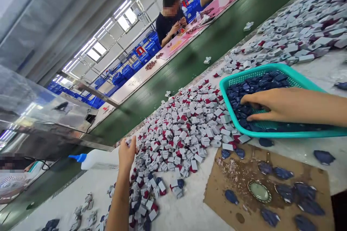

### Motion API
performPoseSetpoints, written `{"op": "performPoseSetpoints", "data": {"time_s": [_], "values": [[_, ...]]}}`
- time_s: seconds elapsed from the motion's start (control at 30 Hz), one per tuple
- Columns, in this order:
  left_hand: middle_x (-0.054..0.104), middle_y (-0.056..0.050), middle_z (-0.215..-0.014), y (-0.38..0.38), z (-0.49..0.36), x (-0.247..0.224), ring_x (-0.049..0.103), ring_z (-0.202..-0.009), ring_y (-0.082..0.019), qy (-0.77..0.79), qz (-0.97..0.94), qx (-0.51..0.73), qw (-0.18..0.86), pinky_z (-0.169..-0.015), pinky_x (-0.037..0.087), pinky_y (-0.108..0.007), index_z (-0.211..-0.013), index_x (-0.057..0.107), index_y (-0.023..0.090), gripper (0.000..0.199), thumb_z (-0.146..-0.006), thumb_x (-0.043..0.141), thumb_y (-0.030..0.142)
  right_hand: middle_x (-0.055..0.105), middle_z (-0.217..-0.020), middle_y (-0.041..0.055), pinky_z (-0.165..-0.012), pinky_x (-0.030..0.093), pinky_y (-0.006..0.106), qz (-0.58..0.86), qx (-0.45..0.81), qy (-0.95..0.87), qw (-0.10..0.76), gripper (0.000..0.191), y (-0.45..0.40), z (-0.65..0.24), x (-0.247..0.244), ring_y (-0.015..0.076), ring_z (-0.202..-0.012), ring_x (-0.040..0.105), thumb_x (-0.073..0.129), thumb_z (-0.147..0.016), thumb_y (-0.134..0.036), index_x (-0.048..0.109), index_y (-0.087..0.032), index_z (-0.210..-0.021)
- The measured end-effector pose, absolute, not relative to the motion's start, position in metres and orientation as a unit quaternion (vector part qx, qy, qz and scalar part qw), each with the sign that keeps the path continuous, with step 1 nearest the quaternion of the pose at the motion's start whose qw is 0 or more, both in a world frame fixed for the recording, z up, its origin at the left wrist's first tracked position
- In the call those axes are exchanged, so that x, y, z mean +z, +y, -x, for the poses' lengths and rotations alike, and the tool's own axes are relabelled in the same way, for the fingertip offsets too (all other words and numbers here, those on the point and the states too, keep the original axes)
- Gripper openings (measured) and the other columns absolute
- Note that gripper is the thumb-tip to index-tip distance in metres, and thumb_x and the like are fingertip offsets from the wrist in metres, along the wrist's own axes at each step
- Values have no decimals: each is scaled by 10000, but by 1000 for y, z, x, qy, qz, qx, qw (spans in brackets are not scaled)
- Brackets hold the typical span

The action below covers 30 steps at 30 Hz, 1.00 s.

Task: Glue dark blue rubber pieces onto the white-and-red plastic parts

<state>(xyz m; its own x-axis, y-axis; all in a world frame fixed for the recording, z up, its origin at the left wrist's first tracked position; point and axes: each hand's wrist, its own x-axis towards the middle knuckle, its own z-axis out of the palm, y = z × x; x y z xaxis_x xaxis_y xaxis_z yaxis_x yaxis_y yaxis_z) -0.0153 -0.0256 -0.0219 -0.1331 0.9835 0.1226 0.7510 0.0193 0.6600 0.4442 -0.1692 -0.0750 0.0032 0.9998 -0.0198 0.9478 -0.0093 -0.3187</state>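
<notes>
- The left hand [127, 156] is at the near-left edge of a large heap of grey and dark red pieces [179, 126]; its grip is together, thumb and fingers pinched on what looks like a small grey piece [129, 141].
- The right hand [282, 104] reaches into a green basket [284, 134], palm down; its grip is apart, with thumb and fingers spread over the dark blue pieces [260, 83] inside. Whether the fingertips touch any of them cannot be told.
- The basket stands on the table [187, 209], just beside the heap.
- Nearer the wearer lies a stained sheet of cardboard [217, 192], with a round metal cap [259, 191] holding some liquid and several loose blue pieces [307, 204] around it.
- A white bottle [100, 160] with a blue tip lies on its side, left of the left hand.
- Past the heap runs a green belt [162, 83], carrying a few small grey clusters [207, 60].
- Across the belt, a co-worker [162, 25] in a dark shirt handles something small with both hands.
</notes>
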Motion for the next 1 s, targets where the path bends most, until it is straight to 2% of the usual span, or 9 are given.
{"op": "performPoseSetpoints", "data": {"time_s": [0.07,0.17,0.33,0.47,0.6,0.67,0.77,0.87,1.0], "values": [[398,61,-517,-61,17,-28,381,-437,-86,671,-605,333,271,-440,266,-174,-742,409,174,440,-779,608,565,678,-869,73,-540,373,291,694,148,-701,74,332,-167,-439,-67,239,-700,625,566,-819,-442,581,-207,-1054],[411,62,-595,-111,11,-37,333,-406,-62,646,-558,373,364,-380,192,-147,-834,383,187,575,-721,513,735,639,-725,46,-537,340,262,688,173,-703,57,187,-166,-432,-57,179,-572,569,516,-876,-302,562,-173,-1005],[391,74,-641,-179,-29,-57,345,-419,-41,556,-399,494,537,-342,194,-108,-919,386,201,631,-644,671,692,640,-753,11,-587,326,216,696,167,-694,77,145,-171,-428,-52,103,-574,542,515,-839,-166,603,-144,-952],[403,72,-650,-213,-67,-74,371,-428,-27,513,-342,543,570,-360,230,-87,-903,406,195,529,-728,691,605,631,-728,-12,-618,373,203,693,153,-692,133,234,-175,-438,-54,94,-619,575,508,-855,-318,626,-144,-959],[413,75,-638,-224,-82,-87,390,-415,-38,516,-353,517,585,-344,235,-97,-912,412,188,584,-696,705,644,659,-773,28,-610,430,236,696,117,-678,206,710,-197,-441,-46,132,-685,625,376,-783,-804,634,-173,-978],[423,76,-640,-225,-81,-92,394,-410,-37,522,-367,499,586,-344,238,-97,-905,401,185,595,-692,706,650,646,-725,24,-549,411,238,707,87,-660,240,836,-218,-431,-42,130,-622,605,332,-693,-936,655,-206,-942],[450,67,-671,-226,-78,-95,414,-431,-34,512,-389,474,601,-364,271,-95,-895,388,182,531,-745,679,600,600,-642,-6,-455,349,223,707,97,-636,295,644,-258,-395,-47,97,-512,523,506,-720,-864,661,-252,-846],[479,48,-734,-229,-79,-91,446,-480,-46,484,-378,469,635,-368,295,-97,-929,399,188,496,-735,682,546,562,-659,-17,-501,402,231,694,245,-595,322,547,-289,-354,-64,109,-554,516,475,-826,-785,620,-265,-915],[528,8,-848,-239,-78,-82,490,-590,-65,465,-412,455,638,-399,363,-97,-1048,458,199,421,-793,691,439,540,-647,-29,-534,399,260,622,391,-639,227,438,-298,-329,-84,127,-558,513,369,-941,-645,523,-236,-915]]}}
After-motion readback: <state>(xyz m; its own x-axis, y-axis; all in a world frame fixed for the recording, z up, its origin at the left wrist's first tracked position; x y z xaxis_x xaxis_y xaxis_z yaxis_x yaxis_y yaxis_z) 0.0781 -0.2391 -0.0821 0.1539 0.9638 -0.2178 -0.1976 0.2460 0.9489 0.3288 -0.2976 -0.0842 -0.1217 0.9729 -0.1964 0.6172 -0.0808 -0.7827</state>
